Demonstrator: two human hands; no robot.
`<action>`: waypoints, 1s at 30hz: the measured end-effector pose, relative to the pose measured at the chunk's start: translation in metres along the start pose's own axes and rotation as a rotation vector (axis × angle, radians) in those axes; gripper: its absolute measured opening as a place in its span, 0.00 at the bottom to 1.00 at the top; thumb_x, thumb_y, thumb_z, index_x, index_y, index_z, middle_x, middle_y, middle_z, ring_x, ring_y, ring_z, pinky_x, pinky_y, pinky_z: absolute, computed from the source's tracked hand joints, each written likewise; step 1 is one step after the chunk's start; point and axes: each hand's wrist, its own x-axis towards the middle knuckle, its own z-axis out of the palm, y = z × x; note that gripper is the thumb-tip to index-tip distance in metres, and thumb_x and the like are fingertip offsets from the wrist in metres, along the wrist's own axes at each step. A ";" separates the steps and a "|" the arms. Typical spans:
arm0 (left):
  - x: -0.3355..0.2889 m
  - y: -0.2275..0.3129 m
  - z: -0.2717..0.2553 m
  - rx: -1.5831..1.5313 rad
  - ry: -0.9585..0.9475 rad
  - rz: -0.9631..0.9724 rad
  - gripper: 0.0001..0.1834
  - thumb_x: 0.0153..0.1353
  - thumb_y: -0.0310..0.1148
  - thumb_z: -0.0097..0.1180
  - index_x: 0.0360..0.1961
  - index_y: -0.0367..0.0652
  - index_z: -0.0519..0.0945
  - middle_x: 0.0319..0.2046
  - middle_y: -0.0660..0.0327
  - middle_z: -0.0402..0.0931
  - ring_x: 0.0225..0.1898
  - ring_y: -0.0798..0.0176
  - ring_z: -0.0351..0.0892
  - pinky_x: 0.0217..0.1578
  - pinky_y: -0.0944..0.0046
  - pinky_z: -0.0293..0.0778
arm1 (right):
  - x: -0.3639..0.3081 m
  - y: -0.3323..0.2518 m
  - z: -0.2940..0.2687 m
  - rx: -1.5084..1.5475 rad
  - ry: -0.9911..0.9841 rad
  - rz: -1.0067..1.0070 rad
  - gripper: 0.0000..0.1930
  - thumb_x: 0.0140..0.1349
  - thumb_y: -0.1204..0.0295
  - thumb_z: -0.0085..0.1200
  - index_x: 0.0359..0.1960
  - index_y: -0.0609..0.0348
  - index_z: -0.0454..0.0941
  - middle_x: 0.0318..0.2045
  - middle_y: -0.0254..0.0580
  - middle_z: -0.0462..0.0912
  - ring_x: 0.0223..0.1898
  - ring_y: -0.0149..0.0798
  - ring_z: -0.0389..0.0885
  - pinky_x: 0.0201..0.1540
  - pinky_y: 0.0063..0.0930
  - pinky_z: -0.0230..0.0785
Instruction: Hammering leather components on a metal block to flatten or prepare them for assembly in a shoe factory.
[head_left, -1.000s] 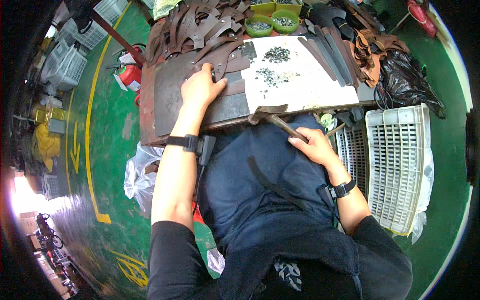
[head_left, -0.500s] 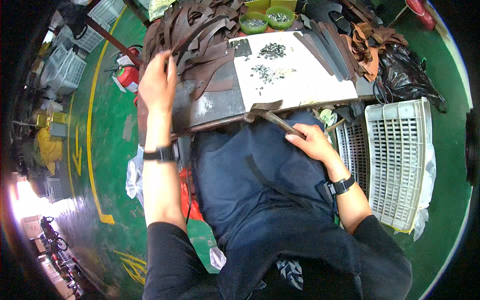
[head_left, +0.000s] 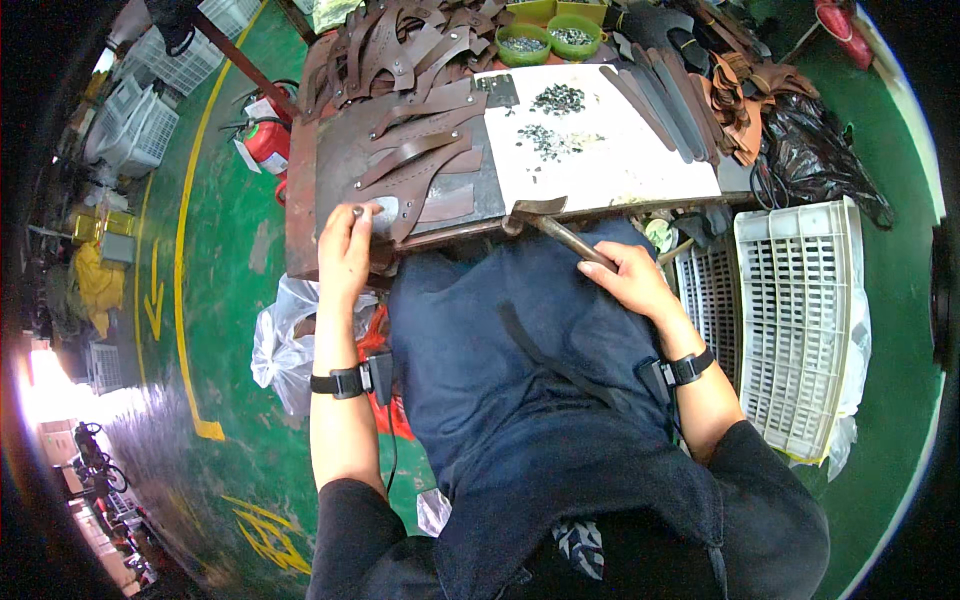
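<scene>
From my remote seat, the head camera shows me a person's two bare hands at a cluttered desk [head_left: 335, 160]. The right hand [head_left: 635, 280] has its fingers wrapped around the end of a hammer [head_left: 575, 240]. Its handle slants from that hand up and to the left; its metal head sits crosswise at the desk's front edge, one end to the left, the other to the right. The left hand [head_left: 343, 260], at the desk's near left corner, points away from the body, its fingers nearly together on a small dark object [head_left: 357, 211], too hidden for me to identify. Just beside it, brown leather pieces [head_left: 430, 185] lie lengthwise from lower left to upper right.

At the far side I see two round green bowls [head_left: 523, 59] side by side, both holding many tiny metallic bits. Nearer, a white board [head_left: 610, 175] carries loose clusters of small dark pieces [head_left: 558, 98]. To the right, beside the desk, stands a white slatted crate [head_left: 795, 330]; I cannot tell what it holds.
</scene>
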 end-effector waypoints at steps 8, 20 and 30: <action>0.032 -0.007 0.044 -0.202 -0.110 -0.110 0.16 0.72 0.40 0.48 0.38 0.39 0.79 0.28 0.59 0.75 0.30 0.65 0.73 0.35 0.64 0.70 | 0.001 -0.005 0.001 -0.001 0.018 0.077 0.16 0.61 0.59 0.62 0.35 0.62 0.82 0.18 0.35 0.73 0.23 0.26 0.68 0.26 0.29 0.62; 0.035 -0.016 0.046 -0.067 -0.014 0.161 0.15 0.70 0.37 0.50 0.34 0.35 0.78 0.31 0.52 0.78 0.36 0.50 0.78 0.40 0.58 0.72 | 0.018 -0.097 0.005 0.551 0.032 -0.054 0.16 0.66 0.59 0.58 0.44 0.60 0.81 0.21 0.23 0.70 0.25 0.21 0.66 0.28 0.20 0.60; 0.031 -0.023 0.055 -0.116 -0.092 0.181 0.13 0.68 0.37 0.53 0.37 0.35 0.78 0.36 0.50 0.76 0.39 0.45 0.78 0.42 0.58 0.72 | 0.064 -0.128 0.048 0.142 0.164 -0.464 0.12 0.69 0.63 0.53 0.36 0.60 0.74 0.22 0.32 0.73 0.26 0.27 0.73 0.31 0.27 0.67</action>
